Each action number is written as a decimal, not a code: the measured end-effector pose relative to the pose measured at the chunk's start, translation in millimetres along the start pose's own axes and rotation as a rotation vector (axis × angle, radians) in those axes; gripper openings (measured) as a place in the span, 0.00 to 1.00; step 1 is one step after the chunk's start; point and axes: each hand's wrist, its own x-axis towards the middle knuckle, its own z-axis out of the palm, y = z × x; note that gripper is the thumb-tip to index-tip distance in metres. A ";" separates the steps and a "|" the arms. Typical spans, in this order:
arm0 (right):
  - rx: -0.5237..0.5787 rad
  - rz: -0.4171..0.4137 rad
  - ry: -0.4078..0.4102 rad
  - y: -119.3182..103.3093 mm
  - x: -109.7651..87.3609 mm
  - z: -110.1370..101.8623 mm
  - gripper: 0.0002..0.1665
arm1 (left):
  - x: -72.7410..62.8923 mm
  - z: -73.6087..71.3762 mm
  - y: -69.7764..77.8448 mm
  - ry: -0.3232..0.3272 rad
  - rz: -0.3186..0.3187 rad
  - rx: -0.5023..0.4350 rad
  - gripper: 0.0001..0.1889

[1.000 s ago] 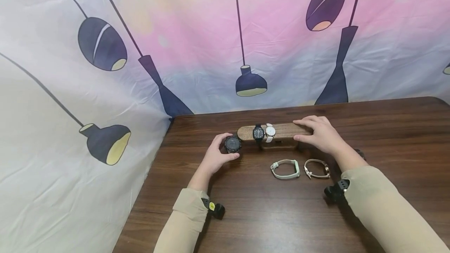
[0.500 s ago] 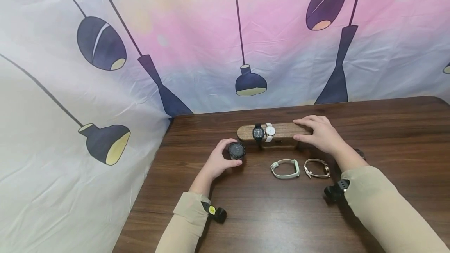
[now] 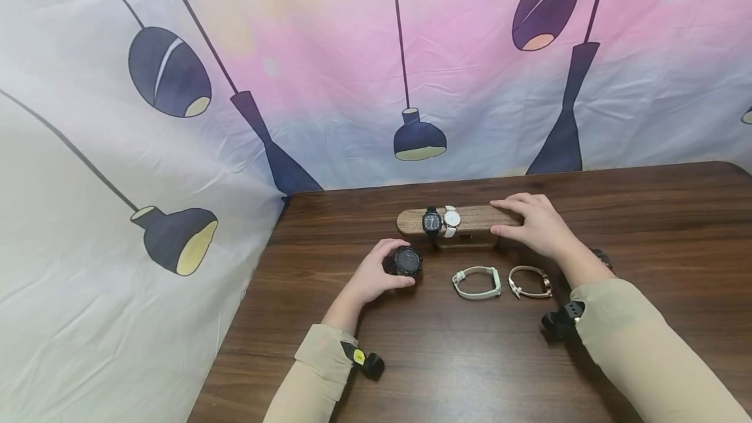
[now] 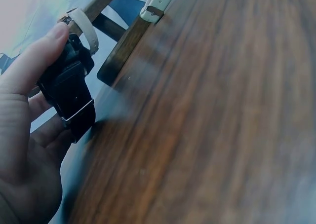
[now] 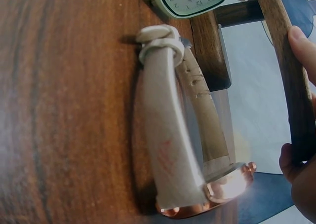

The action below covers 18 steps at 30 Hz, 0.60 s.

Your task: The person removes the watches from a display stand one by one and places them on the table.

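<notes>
My left hand (image 3: pixel 371 274) pinches a chunky black wristwatch (image 3: pixel 408 261) between thumb and fingers, left of and in front of a wooden watch stand (image 3: pixel 477 217). In the left wrist view the black strap (image 4: pixel 74 91) hangs below the thumb. A square black watch (image 3: pixel 431 222) and a white-strapped round watch (image 3: pixel 452 219) sit side by side on the stand's bar. At the bar's right end, my right hand (image 3: pixel 537 224) grips the wood with thumb in front and fingers behind; the right wrist view shows the thumb and a finger on the bar (image 5: pixel 286 71).
A mint-green watch (image 3: pixel 496 281) and a pale-strapped rose-gold watch (image 3: pixel 546 284) lie on the brown table (image 3: pixel 446 358) in front of the stand. Partly behind the right wrist is a dark object (image 3: pixel 602 256). A patterned cloth (image 3: pixel 341 83) hangs behind the table.
My left hand has carried the black watch away from the stand's left end, toward the front and slightly right. The right hand and the stand have stayed in place.
</notes>
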 end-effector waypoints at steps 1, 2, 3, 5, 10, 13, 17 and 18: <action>0.001 -0.001 0.002 0.2 -0.1 0.2 0.35 | 0.4 0.9 0.0 -0.003 0.005 0.007 0.34; 0.002 -0.001 0.003 0.5 -0.1 0.3 0.35 | 0.7 1.7 0.2 -0.004 0.010 0.016 0.34; 0.002 -0.003 0.004 0.8 -0.2 0.4 0.35 | 0.9 2.4 0.7 -0.004 0.014 0.024 0.35; 0.004 -0.004 0.006 1.3 -0.1 0.5 0.35 | 1.3 3.7 2.5 -0.007 0.024 0.049 0.35; 0.002 -0.006 0.010 1.5 -0.3 0.0 0.36 | 2.4 9.4 9.8 -0.021 0.062 0.126 0.36; 0.004 -0.003 0.009 1.5 -0.4 0.1 0.36 | 3.0 13.6 12.5 -0.028 0.082 0.168 0.37; 0.005 0.000 0.008 2.5 -0.2 1.0 0.36 | 3.5 17.4 14.1 -0.038 0.086 0.192 0.39; 0.006 0.001 0.007 2.6 -0.2 1.2 0.36 | 3.6 18.2 14.5 -0.040 0.086 0.196 0.39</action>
